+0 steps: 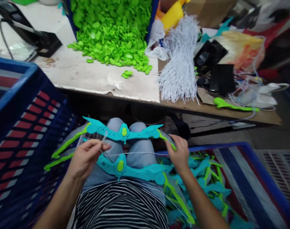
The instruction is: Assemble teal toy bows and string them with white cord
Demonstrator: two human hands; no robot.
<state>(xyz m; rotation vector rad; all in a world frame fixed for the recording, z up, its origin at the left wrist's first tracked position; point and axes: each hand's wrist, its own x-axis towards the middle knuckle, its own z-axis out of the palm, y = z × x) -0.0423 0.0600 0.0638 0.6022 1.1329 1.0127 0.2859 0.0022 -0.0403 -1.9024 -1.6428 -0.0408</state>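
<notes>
Two teal toy bows with lime-green limbs lie across my lap. My left hand point(87, 157) is pinched on a thin white string point(137, 153), which runs across to my right hand point(179, 152). The fingers of my right hand are closed around the right green limb of the farther toy bow point(135, 135); that limb's tip is hidden by the hand. Closer to my body rests the nearer toy bow point(140, 172), its string slack along my striped shirt. Green badge-like pieces sit at the middle of both bows.
A heap of small green pieces point(116, 47) spills from a blue bin onto the worktable point(71, 74). Beside it lies a bundle of white strings point(180, 63). A blue crate point(28, 79) stands at my left; a blue-rimmed crate point(245, 146) at my right holds several bows.
</notes>
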